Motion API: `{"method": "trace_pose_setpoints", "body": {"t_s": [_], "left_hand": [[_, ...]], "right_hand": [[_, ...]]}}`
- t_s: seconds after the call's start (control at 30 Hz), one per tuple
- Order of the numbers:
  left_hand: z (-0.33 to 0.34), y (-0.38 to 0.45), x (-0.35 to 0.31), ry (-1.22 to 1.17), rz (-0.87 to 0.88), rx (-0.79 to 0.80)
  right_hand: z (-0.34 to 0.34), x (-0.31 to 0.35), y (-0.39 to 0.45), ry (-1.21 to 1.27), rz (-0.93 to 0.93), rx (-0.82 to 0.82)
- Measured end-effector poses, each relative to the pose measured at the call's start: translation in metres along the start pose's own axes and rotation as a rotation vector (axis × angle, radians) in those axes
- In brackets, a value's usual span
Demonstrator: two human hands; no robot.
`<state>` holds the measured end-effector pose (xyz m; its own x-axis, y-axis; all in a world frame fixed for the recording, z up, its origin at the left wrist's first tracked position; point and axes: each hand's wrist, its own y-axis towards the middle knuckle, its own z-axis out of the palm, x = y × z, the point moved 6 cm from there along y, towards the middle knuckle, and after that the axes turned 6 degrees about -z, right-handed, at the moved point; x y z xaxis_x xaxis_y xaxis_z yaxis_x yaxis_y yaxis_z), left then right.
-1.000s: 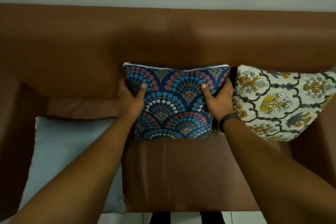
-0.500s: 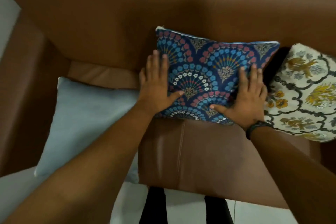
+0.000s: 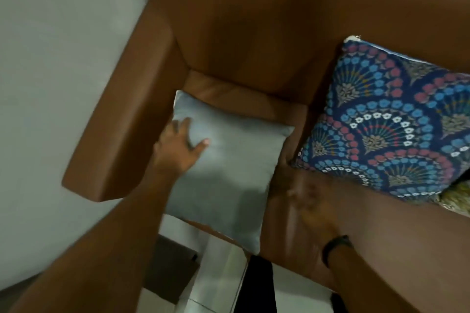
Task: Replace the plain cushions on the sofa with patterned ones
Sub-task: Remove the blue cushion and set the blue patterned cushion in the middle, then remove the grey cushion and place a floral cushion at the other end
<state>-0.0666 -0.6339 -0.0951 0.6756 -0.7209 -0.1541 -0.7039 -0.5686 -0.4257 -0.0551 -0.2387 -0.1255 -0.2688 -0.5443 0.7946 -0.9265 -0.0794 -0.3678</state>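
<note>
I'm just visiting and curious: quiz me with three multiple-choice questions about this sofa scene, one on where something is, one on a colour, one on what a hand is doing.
1. Where does the plain light grey cushion lie?
A. On the seat beside the brown leather sofa's armrest
B. On the floor
C. On top of the backrest

2. What is the ground colour of the fan-patterned cushion?
A. Green
B. Dark blue
C. Orange

3. What is the left hand doing?
A. Resting on the patterned cushion
B. Hanging clear of everything
C. Lying on the grey cushion, fingers spread

Answers: 1 A, the grey cushion sits on the seat next to the armrest. 2 B, the fans stand on dark blue. 3 C, the spread hand lies on the cushion's near corner; the right hand is blurred over the seat.
</note>
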Motion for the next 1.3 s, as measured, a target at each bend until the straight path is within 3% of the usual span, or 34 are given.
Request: {"method": "trace_pose_setpoints", "body": {"t_s": [0.07,0.1,0.23,0.43,0.57,0.63,0.77,0.87,1.0,1.3], "left_hand": [[0.006,0.005,0.065,-0.167,-0.144,0.193],[0.013,0.004,0.087,-0.244,-0.187,0.285],[0.041,-0.01,0.126,-0.476,-0.303,0.371],[0.012,-0.012,0.118,-0.498,-0.395,0.381],[-0.042,0.003,0.093,-0.435,-0.296,0.513],[-0.072,0.024,0.079,-0.458,-0.249,0.472],[-0.146,0.044,0.045,-0.646,-0.343,0.512],[-0.186,0.05,0.026,-0.778,-0.38,0.592],[-0.189,0.073,-0.004,-0.969,-0.305,0.66],[-0.163,0.127,-0.084,-1.015,-0.159,0.487]], "right_hand": [[0.066,-0.001,-0.029,0.283,0.24,0.286],[0.091,-0.004,-0.038,0.376,0.34,0.338],[0.133,0.001,-0.038,0.335,0.318,0.319],[0.096,0.034,-0.001,0.274,0.305,0.263],[0.054,0.083,0.029,0.187,0.346,0.313],[0.035,0.11,0.044,0.178,0.4,0.336],[0.014,0.155,0.072,0.201,0.435,0.417],[0.001,0.163,0.085,0.399,0.528,0.367],[-0.011,0.165,0.111,0.56,0.577,0.253],[-0.005,0.191,0.2,0.671,0.545,0.115]]}}
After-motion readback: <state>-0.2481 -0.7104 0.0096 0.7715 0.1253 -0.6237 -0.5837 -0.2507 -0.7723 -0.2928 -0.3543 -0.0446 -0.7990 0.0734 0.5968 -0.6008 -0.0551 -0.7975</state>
